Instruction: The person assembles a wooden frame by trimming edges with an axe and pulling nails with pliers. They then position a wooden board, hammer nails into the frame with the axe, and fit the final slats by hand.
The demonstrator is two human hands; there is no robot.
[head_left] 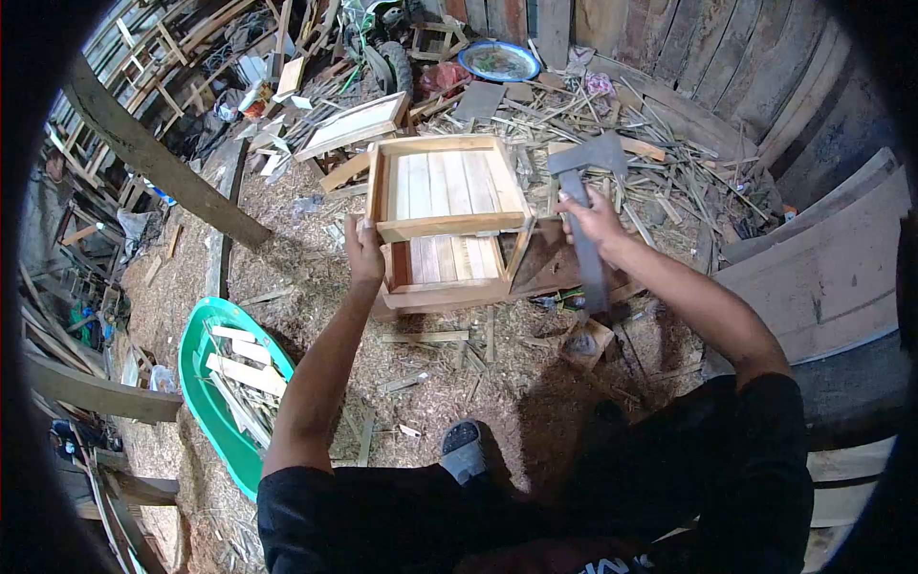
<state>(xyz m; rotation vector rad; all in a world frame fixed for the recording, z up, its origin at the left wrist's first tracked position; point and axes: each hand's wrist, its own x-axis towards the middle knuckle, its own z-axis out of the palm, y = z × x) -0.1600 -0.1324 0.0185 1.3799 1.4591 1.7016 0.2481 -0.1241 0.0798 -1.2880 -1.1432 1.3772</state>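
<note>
A light wooden box-like frame with slatted panels and two sections stands in front of me, its lower part near a dark board. My left hand is closed on the frame's left side, at the level of its middle rail. To the right of the frame, my right hand is wrapped round the handle of a hatchet-like tool. The tool's wide grey head points up and away from me, and its handle hangs down below my hand. Tool and frame are apart.
A green tub of wood offcuts lies at the left. A slanting post rises at the upper left. Scrap wood, a slatted panel and a blue-rimmed basin lie behind. A small wooden box sits near my feet.
</note>
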